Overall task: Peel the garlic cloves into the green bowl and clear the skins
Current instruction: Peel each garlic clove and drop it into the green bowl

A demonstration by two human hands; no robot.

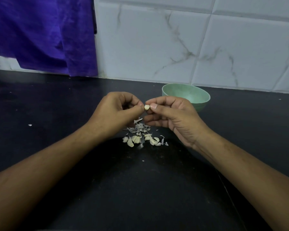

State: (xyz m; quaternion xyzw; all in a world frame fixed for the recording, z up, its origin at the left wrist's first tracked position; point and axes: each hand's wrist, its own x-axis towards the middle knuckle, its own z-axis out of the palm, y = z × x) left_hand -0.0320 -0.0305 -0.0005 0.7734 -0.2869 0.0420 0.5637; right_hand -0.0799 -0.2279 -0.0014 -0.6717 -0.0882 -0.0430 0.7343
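Pale garlic clove [147,107] pinched between left hand [118,112] and right hand [172,117] — skins [140,128] below, green bowl [187,97] behind.

A black countertop [40,100] ran across the whole lower view, its matte surface dull and faintly smudged. Behind it rose a wall [240,47] of large white tiles veined in grey like marble, the grout lines showing as pale bands, the lowest tiles meeting the counter along a straight edge. At the upper left a purple cloth [40,30] hung in front of the wall, its creased hem ending just above the counter. The light was dim, cool and even
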